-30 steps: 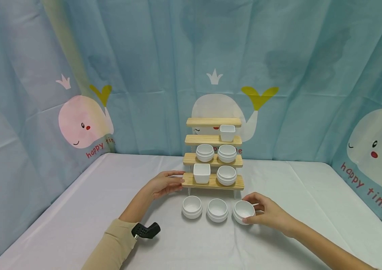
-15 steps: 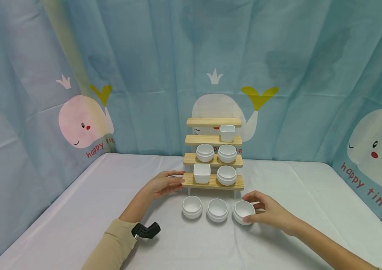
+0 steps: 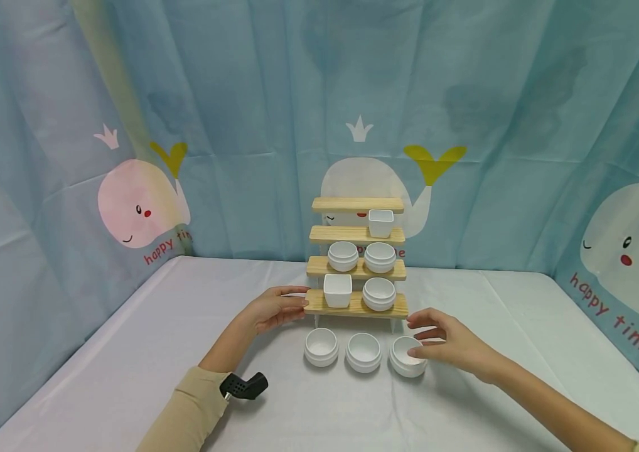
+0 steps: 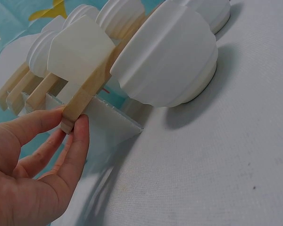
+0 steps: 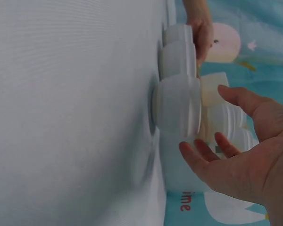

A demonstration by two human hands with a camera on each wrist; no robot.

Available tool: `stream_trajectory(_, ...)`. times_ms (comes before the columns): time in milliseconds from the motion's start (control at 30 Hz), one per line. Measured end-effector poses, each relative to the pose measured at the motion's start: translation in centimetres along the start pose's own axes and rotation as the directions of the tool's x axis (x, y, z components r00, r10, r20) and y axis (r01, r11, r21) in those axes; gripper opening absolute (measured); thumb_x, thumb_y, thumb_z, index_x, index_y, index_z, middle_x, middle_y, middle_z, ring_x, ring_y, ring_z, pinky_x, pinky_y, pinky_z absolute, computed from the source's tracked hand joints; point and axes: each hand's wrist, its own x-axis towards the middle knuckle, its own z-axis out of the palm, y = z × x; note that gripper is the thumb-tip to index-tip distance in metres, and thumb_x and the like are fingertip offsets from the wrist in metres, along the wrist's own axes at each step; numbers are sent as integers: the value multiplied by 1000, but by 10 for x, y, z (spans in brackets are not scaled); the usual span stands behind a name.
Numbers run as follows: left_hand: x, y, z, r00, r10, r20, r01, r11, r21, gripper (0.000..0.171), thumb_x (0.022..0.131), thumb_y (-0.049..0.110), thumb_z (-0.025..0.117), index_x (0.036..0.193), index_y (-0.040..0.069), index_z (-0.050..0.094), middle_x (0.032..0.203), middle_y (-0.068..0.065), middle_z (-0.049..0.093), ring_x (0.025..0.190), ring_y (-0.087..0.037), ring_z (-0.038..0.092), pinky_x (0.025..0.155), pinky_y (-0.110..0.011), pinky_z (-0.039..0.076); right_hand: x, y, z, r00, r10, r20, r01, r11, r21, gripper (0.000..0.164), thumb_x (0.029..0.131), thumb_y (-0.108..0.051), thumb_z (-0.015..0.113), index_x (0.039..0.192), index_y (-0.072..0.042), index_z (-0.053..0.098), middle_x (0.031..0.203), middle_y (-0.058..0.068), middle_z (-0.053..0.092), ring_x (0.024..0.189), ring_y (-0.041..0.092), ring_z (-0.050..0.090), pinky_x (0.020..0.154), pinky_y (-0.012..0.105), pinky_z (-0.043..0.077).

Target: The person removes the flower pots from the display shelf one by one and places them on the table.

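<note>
A stepped stand with pale wooden boards [image 3: 401,304] stands on the table, small white bowls on its steps. In the left wrist view my left hand [image 4: 35,181] pinches the left end of the lowest board [image 4: 88,89] between thumb and fingers. In front of the stand sit three round white bowls in a row: left [image 3: 321,351], middle [image 3: 363,356] and right [image 3: 404,367]. My right hand [image 3: 457,345] hovers at the right bowl's rim, fingers spread and thumb apart from them. The right wrist view shows the right hand [image 5: 254,157] holding nothing, behind this bowl [image 5: 177,107].
On the stand, a square white bowl [image 3: 338,290] and a round one [image 3: 378,295] share the lowest step. Two round bowls [image 3: 343,257] sit above, then a square one [image 3: 380,224]. Behind the white-covered table [image 3: 523,314] hangs a blue whale-print curtain [image 3: 240,188].
My right hand has let go of the right bowl and risen slightly up and away from it. The bowl stays in place. My left hand has not moved.
</note>
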Motion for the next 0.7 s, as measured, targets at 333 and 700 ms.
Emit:
stream_trajectory(333, 1, -1, -1, 1000, 1, 7, -1, 1000, 1, 55, 104, 0, 62, 155, -8, 43, 108, -10, 67, 85, -11, 71, 80, -22, 63, 4, -10, -11, 999, 18, -26, -19, 1000, -16, 62, 94, -15, 80, 144, 5, 50, 143, 26, 56, 128, 41, 62, 97, 40, 60)
stream_trajectory(700, 1, -1, -1, 1000, 2, 5, -2, 1000, 6, 55, 103, 1, 64, 154, -8, 44, 106, -10, 68, 84, -11, 71, 80, -22, 63, 13, -20, -18, 999, 14, -51, -17, 999, -52, 63, 97, -18, 77, 147, 5, 48, 144, 26, 56, 128, 39, 62, 101, 45, 59)
